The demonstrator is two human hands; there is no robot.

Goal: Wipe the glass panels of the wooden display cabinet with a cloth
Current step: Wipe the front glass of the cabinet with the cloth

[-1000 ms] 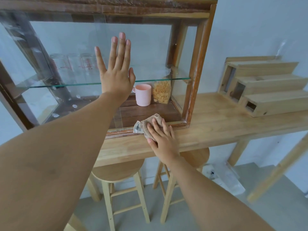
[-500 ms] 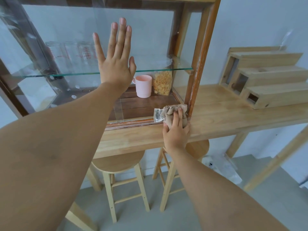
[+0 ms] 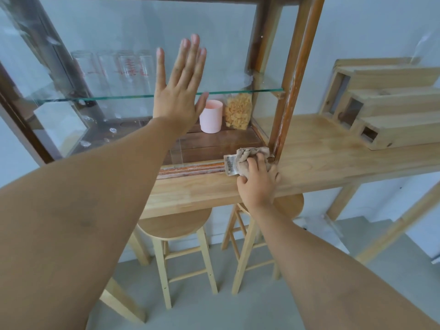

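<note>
- Pale wooden counter (image 3: 309, 160) against a white wall carries the wooden display cabinet (image 3: 289, 91).
- Left hand (image 3: 179, 91): flat on the front glass panel (image 3: 119, 67), fingers straight and slightly apart.
- Right hand (image 3: 258, 179): fingers closed over a crumpled beige cloth (image 3: 245, 158), pressed at the cabinet's lower right front corner.
- Inside, lower level: pink cup (image 3: 211, 116) beside a bag of, possibly, pasta (image 3: 238, 110).

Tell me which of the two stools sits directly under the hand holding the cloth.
The right stool, mostly hidden behind the right hand gripping the cloth; the left stool shows its full round seat.
</note>
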